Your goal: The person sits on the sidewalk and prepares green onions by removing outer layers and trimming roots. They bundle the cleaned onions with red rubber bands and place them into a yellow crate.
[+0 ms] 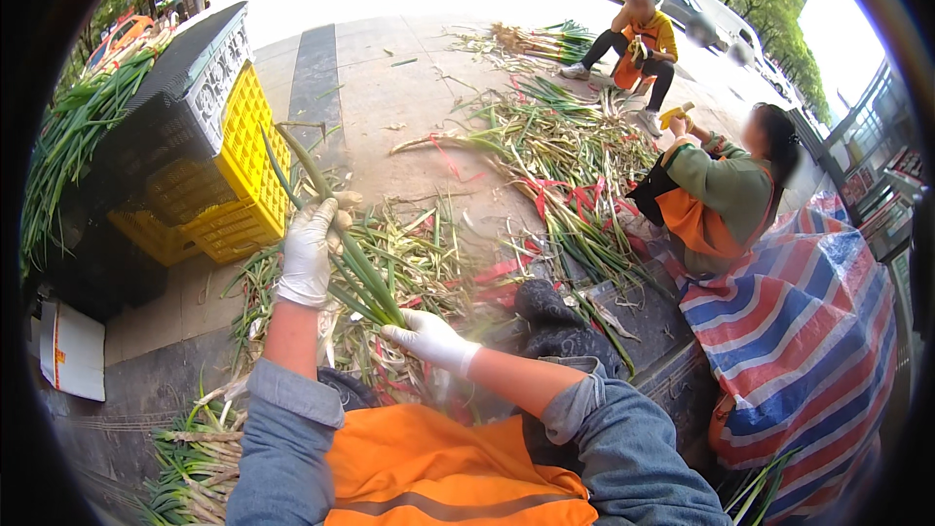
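Note:
My left hand (307, 259), in a thin white glove, is closed around a green onion stalk (313, 164). Part of the stalk stands up past its fingers towards the crates. From that grip the long green leaves (363, 274) slant down to my right hand (431, 340), also white-gloved, which pinches their lower end. Below both hands spreads a heap of trimmed leaves and peelings (409, 248), mixed with strips of red tape. My orange apron (438, 464) covers my lap.
Stacked yellow crates (248, 161) and a black crate (172, 80) piled with green onions (88, 124) stand left. Onion bundles (197, 467) lie lower left. At right are a large onion pile (555, 139), a striped woven sheet (796, 336) and two seated people (719, 190) holding bananas.

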### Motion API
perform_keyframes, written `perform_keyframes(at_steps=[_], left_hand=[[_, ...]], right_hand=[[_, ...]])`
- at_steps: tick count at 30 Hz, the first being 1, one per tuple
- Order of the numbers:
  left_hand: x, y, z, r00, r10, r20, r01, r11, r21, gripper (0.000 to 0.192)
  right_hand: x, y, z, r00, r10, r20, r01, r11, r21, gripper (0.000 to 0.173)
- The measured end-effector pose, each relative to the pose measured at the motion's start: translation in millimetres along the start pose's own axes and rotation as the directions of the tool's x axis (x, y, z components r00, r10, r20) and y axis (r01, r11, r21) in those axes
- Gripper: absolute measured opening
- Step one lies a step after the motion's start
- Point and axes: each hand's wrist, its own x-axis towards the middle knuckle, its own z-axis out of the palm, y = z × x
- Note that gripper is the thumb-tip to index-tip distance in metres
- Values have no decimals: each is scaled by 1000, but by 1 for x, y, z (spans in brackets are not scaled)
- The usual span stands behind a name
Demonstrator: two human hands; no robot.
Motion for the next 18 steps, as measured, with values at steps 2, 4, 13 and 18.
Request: perform_keyframes(at_steps=[2, 4, 13, 18], left_hand=[[1, -5, -1, 997, -8, -75, 7, 1000, -9, 24], [5, -12, 1, 985, 54, -163, -50, 998, 29, 22], [17, 5, -29, 755, 384, -531, -478, 877, -46, 31], [20, 22, -65, 779, 38, -626, -187, 967, -174, 36]], right_hand=[[0, -1, 0, 998, -43, -43, 42, 999, -14, 39], [0, -4, 1, 996, -67, -57, 65, 997, -31, 38], [-8, -18, -1, 993, 112, 25, -114, 951, 287, 32], [-10, -6, -2, 992, 103, 74, -121, 944, 306, 38]])
